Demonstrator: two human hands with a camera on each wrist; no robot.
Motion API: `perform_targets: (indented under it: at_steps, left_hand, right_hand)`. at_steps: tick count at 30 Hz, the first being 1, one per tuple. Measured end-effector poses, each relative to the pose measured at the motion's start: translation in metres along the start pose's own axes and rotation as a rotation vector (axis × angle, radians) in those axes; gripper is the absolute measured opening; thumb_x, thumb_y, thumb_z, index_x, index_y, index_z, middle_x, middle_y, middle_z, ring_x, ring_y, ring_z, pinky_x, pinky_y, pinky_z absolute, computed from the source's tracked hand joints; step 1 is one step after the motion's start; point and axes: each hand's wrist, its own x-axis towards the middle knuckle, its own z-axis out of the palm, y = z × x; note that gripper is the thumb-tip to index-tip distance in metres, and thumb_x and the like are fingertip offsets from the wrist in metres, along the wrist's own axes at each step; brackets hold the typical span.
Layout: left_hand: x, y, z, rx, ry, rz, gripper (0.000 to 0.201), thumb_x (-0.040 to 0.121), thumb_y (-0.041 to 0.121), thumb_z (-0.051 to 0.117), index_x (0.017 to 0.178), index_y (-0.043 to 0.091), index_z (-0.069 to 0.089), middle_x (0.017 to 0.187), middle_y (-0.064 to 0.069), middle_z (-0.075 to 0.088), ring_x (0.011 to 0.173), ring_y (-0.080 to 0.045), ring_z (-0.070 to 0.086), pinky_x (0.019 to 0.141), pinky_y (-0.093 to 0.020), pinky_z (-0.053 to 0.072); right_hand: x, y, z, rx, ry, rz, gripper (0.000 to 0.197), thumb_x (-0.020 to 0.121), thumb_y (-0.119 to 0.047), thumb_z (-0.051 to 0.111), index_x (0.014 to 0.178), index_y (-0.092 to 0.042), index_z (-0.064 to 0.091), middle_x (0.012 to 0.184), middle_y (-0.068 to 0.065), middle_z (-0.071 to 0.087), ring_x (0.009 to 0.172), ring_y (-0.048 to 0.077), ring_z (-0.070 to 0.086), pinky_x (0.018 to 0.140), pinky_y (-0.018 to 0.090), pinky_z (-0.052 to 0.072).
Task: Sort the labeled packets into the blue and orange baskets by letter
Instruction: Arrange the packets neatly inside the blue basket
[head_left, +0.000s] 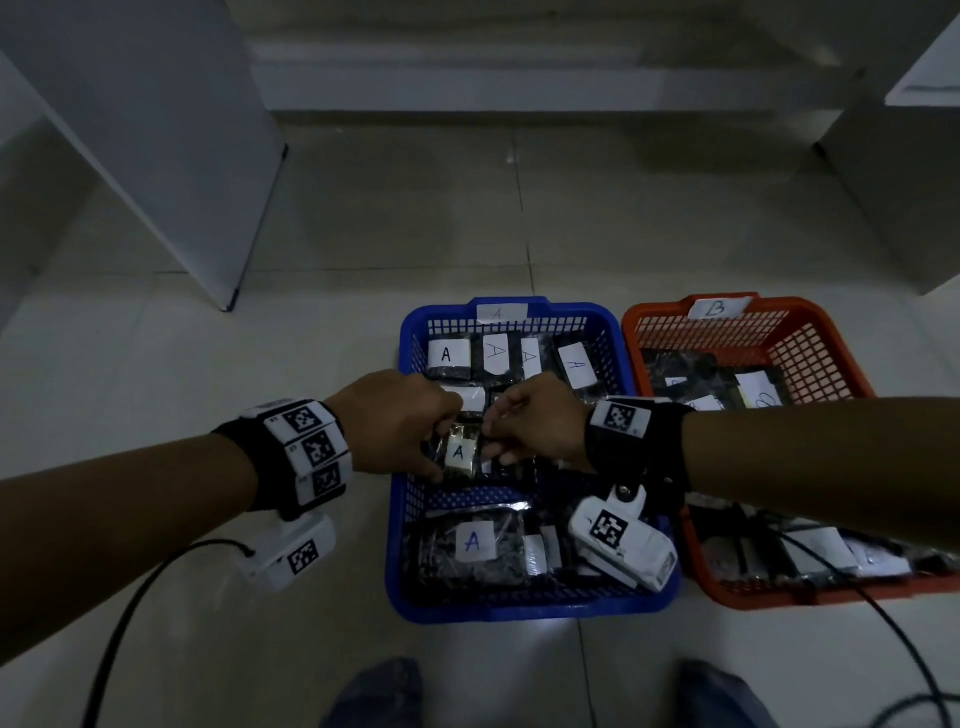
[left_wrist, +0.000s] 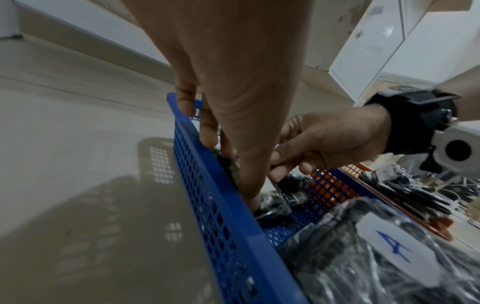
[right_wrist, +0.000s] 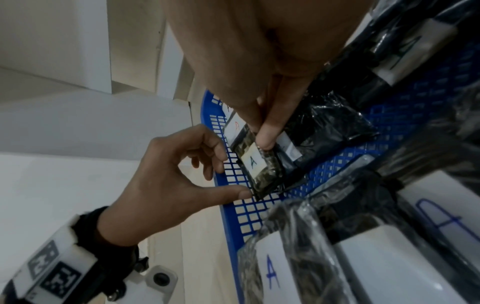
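Observation:
A blue basket (head_left: 519, 613) marked A holds several black packets with white A labels. An orange basket (head_left: 654, 314) marked B stands to its right and holds B-labelled packets (head_left: 758, 389). Both hands meet over the middle of the blue basket at one small packet labelled A (head_left: 460, 457) (right_wrist: 259, 164). My left hand (head_left: 439, 452) (right_wrist: 233, 179) pinches its left edge and lower corner between fingers and thumb. My right hand (head_left: 493, 447) (right_wrist: 265, 131) pinches its upper right edge. A larger A packet (head_left: 472, 543) (left_wrist: 389, 246) lies at the basket's near end.
White cabinet panels stand at the far left (head_left: 156, 156) and far right (head_left: 909, 182) on the tiled floor. Black cables (head_left: 119, 623) trail from both wrists; the right one crosses the orange basket. My knees (head_left: 379, 696) show at the bottom edge.

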Motion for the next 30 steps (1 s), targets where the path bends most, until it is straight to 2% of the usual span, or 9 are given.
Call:
perform_targets:
  at_steps: [3,8,14,18,21,24,26,28,30]
  left_hand:
    - [-0.001,-0.005,-0.004,-0.027,-0.012,-0.012,0.046,0.071,0.057,0.079,0.090,0.025,0.050,0.084,0.009,0.059,0.073,-0.011,0.054,0.060,-0.029,0.043]
    - [-0.004,-0.005,0.001,0.031,-0.012,-0.001,0.048,0.072,0.061,0.076,0.091,0.027,0.049,0.081,0.012,0.055,0.069,-0.009,0.049,0.059,-0.028,0.036]
    - [-0.003,-0.003,0.000,0.082,0.001,0.016,0.047,0.075,0.065,0.071,0.092,0.026,0.050,0.088,0.009,0.061,0.071,-0.010,0.052,0.063,-0.028,0.040]
    - [-0.003,0.001,0.000,0.108,0.011,0.027,0.046,0.075,0.065,0.070,0.093,0.027,0.052,0.087,0.010,0.061,0.071,-0.010,0.053,0.067,-0.030,0.046]
    - [-0.006,0.004,0.002,0.101,0.021,0.031,0.038,0.078,0.057,0.070,0.096,0.028,0.053,0.088,0.013,0.060,0.074,-0.008,0.053,0.074,-0.030,0.047]
    - [-0.007,0.004,0.004,0.090,0.036,0.042,0.032,0.080,0.050,0.068,0.097,0.028,0.053,0.089,0.012,0.062,0.075,-0.009,0.056,0.075,-0.029,0.045]
    - [-0.008,0.004,0.003,0.076,0.041,0.045,0.030,0.081,0.052,0.067,0.096,0.029,0.054,0.085,0.013,0.061,0.074,-0.008,0.057,0.075,-0.029,0.045]
    - [-0.007,0.005,0.002,0.057,0.061,0.052,0.029,0.082,0.055,0.065,0.093,0.030,0.054,0.076,0.015,0.058,0.066,-0.005,0.053,0.071,-0.027,0.042]
    - [-0.006,0.007,0.001,-0.001,0.060,0.071,0.027,0.083,0.056,0.062,0.091,0.032,0.054,0.071,0.015,0.055,0.059,-0.001,0.048,0.064,-0.025,0.038]
  right_hand:
    - [-0.001,0.000,-0.003,0.057,-0.007,0.009,0.015,0.090,0.006,0.066,0.102,0.014,0.066,0.092,0.025,0.072,0.079,0.027,0.074,0.063,0.027,0.062]
    - [-0.007,0.005,-0.008,-0.058,-0.110,0.044,0.015,0.091,0.000,0.067,0.105,0.006,0.069,0.099,0.021,0.074,0.090,0.028,0.075,0.069,0.029,0.062]
    - [-0.007,0.000,0.000,-0.025,-0.242,0.072,0.026,0.093,0.001,0.063,0.118,-0.002,0.068,0.115,0.010,0.073,0.099,0.020,0.073,0.074,0.030,0.061]
    - [-0.011,-0.009,-0.021,-0.120,-0.246,0.048,0.018,0.096,-0.004,0.061,0.113,-0.004,0.068,0.105,0.008,0.076,0.096,0.020,0.074,0.069,0.029,0.062]
    - [-0.021,-0.008,-0.051,-0.449,-0.280,-0.070,0.013,0.095,-0.008,0.063,0.107,-0.009,0.069,0.093,0.007,0.076,0.075,0.022,0.070,0.058,0.030,0.058]
    - [-0.039,0.006,-0.071,-0.783,-0.414,-0.174,0.012,0.089,-0.018,0.072,0.101,-0.018,0.071,0.093,-0.001,0.075,0.082,0.017,0.071,0.074,0.035,0.061]
    - [-0.057,0.018,-0.075,-0.969,-0.434,-0.186,0.020,0.087,-0.038,0.074,0.103,-0.025,0.071,0.096,-0.010,0.073,0.085,0.004,0.069,0.078,0.028,0.058]
    - [-0.072,0.028,-0.078,-1.239,-0.403,-0.248,0.043,0.082,-0.066,0.065,0.107,-0.032,0.067,0.098,-0.013,0.068,0.085,0.003,0.066,0.072,0.022,0.056]
    - [-0.084,0.037,-0.079,-1.470,-0.370,-0.323,0.056,0.078,-0.079,0.055,0.108,-0.032,0.063,0.101,-0.013,0.062,0.090,0.006,0.060,0.071,0.021,0.053]
